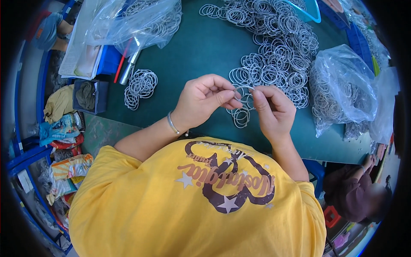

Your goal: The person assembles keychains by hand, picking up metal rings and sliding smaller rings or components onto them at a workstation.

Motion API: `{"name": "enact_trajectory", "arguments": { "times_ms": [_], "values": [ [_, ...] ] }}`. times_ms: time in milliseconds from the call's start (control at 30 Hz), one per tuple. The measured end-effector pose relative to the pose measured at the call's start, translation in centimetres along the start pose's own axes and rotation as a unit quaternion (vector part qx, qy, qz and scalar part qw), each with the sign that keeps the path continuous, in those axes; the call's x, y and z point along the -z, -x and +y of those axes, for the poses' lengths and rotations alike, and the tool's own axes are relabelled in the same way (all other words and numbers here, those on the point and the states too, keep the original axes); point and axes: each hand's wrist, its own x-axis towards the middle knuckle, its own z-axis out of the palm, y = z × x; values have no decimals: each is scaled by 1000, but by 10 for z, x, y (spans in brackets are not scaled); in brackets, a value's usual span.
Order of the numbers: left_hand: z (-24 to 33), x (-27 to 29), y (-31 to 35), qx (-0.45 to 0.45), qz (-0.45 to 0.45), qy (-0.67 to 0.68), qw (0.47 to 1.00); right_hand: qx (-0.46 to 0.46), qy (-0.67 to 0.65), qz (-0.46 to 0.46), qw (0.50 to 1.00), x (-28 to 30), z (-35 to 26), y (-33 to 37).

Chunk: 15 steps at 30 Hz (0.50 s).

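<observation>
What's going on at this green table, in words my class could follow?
A person in a yellow shirt holds a thin grey ring in the fingertips of both hands, the left hand at one side, the right hand at the other. On the green table, a large heap of similar rings lies beyond the hands, with a smaller pile to the left.

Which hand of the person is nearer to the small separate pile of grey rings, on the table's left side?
The left hand. It is to the right of the small pile; the right hand is farther right, beyond the left one.
</observation>
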Motion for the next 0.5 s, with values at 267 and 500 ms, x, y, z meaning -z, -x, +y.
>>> {"name": "enact_trajectory", "arguments": {
  "times_ms": [267,500],
  "values": [
    [2,0,-2,108,10,56,992,-39,-35,-45,998,3,-2,7],
    [34,19,-8,-83,61,-113,988,-66,42,-65,995,7,4,6]
  ]
}}
